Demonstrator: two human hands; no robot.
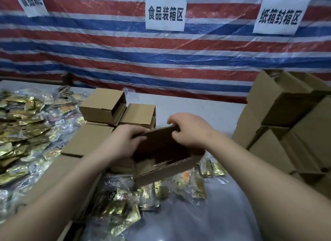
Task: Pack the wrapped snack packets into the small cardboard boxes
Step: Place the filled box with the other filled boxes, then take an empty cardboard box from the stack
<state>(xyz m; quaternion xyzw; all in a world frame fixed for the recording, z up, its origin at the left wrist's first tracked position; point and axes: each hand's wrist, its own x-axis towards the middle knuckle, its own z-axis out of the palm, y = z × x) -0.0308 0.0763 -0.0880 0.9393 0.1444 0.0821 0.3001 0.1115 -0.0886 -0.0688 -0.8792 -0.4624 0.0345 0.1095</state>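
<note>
Cardboard box (161,161) is held mid-frame, open, tilted toward the camera, above loose snack packets (125,205) lying lower centre. Its far flap is gripped at both ends: left hand (123,142) curled round the left corner, right hand (186,127) pinching the right corner, thumb under, fingers over. Something pale is glimpsed inside; whether a packet is loaded cannot be told. Risk judged: if the flap is folded unevenly, a crease or tear at the corner is likely; if the tilt grows, contents could slide out onto the packets below. Both forearms are stretched forward, wrists converging. More packets are heaped at left (21,129); empty boxes behind (103,104), a stacked pile at right (286,124)
</note>
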